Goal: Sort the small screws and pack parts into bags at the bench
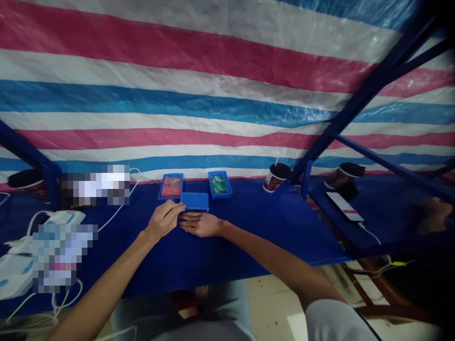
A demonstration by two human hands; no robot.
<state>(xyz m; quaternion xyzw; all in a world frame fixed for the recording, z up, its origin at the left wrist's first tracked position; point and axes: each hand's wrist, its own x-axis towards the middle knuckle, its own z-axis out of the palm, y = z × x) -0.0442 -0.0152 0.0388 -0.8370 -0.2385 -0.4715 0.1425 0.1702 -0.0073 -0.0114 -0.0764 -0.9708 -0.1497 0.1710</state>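
On the blue table, a small blue box [195, 201] lies between two blue trays. My left hand [166, 219] is at its left front corner, fingers together and touching its edge. Just in front of the box is my right hand [201, 224], palm down, its fingers pointing left toward the left hand; whatever lies under them is hidden. The left tray [159, 188] contains red or pink packets [171, 188]. In the right tray [229, 193] there are green packets [218, 184].
A dark-lidded cup [274, 179] stands at the back right by a blue metal post. Power strips [17, 272] and white cables lie at the left. On the right-hand table are a phone [344, 207] and another cup [343, 175]; a person's hand [434, 216] shows beyond.
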